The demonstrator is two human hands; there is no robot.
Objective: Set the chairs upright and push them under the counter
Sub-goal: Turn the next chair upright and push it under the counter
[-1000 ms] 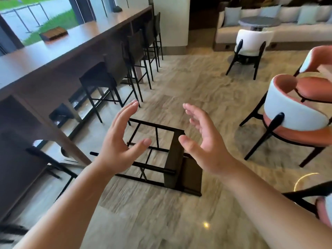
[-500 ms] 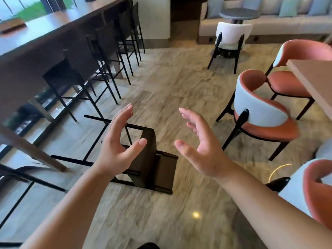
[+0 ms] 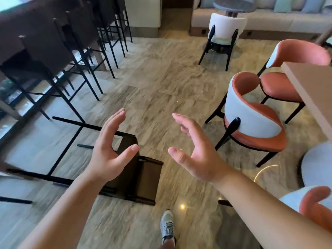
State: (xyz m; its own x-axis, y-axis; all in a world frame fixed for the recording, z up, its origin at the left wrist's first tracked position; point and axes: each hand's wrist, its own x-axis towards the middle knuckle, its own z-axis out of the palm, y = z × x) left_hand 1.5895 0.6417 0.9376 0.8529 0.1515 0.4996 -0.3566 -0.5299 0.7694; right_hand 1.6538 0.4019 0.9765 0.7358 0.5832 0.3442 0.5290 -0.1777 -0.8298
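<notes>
Both hands are up in the air with fingers spread wide, holding nothing. The fallen chair [image 3: 142, 177] lies on its side on the floor [image 3: 161, 83], under the left hand [image 3: 109, 151] and past its thumb, with the right hand [image 3: 195, 151] off to the side. Other chairs [image 3: 53, 51] stand at the counter [image 3: 21, 24], far beyond the left fingertips [image 3: 120, 113].

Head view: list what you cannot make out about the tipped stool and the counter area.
- Tipped stool: the left hand and forearm cover part of its seat and frame.
- Its leg ends at left: cut off by the picture's edge.
- Counter: its top is mostly out of frame, blurred.
- Upright stools: seats blend into dark shadow.
- Right hand: open, touching nothing.
</notes>
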